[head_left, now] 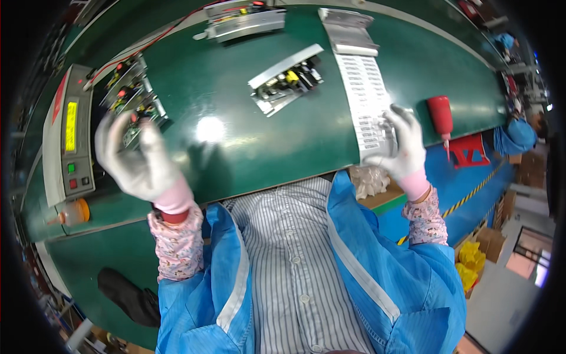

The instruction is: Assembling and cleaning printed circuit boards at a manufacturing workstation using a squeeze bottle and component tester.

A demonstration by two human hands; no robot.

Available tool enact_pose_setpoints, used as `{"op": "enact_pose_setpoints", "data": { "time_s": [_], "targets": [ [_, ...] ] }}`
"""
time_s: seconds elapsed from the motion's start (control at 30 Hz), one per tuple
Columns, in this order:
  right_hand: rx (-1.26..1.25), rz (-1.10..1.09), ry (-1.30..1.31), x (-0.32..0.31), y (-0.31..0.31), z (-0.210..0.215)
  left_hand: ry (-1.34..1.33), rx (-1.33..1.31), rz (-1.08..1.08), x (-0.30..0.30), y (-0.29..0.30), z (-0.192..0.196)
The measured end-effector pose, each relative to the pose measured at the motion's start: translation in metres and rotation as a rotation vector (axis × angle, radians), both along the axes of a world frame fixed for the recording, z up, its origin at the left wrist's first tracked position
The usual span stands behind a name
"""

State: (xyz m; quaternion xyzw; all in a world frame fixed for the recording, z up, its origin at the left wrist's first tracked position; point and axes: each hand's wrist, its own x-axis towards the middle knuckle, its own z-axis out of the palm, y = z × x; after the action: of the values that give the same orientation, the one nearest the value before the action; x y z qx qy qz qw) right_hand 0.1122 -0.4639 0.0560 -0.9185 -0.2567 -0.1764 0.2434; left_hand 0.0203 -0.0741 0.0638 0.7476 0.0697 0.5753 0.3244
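Observation:
Both my hands wear white gloves with pink cuffs. My left hand (137, 159) is raised at the left with fingers apart and curved, holding nothing. It is in front of a group of circuit boards with metal brackets (141, 97), partly hiding them. At the right, my right hand (404, 144) hovers at the edge of a long strip of white printed labels (361, 88), thumb and fingers spread; whether a fingertip touches the strip I cannot tell. Between the hands, farther back, a power supply board on a metal bracket (287, 79) lies on the green bench.
A grey tester with a yellow display (72, 127) stands far left, a small bottle with an orange lid (75, 212) below it. Another metal-cased unit (244, 22) sits at the back. A red squeeze bottle (440, 117) and a red stand (470, 151) are right. A box holding clear plastic bags (370, 182) is near me.

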Motion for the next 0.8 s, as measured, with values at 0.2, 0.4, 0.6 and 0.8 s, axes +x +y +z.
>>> {"op": "enact_pose_setpoints", "data": {
  "time_s": [0.2,0.4,0.6,0.8],
  "targets": [
    [-0.171,0.051,0.037,-0.033,-0.036,-0.028,0.797,-0.629,-0.890,0.020,-0.109,-0.014],
    [0.137,0.057,0.053,-0.036,-0.039,-0.027,1.245,-1.302,-1.376,0.051,-0.180,-0.025],
    [0.121,0.121,0.084,-0.028,-0.036,-0.010,0.975,-1.316,-1.418,0.065,-0.219,-0.060],
    [0.226,-0.004,0.160,-0.016,-0.020,-0.018,0.910,-1.375,-1.431,0.065,-0.222,-0.053]
  ]
}}
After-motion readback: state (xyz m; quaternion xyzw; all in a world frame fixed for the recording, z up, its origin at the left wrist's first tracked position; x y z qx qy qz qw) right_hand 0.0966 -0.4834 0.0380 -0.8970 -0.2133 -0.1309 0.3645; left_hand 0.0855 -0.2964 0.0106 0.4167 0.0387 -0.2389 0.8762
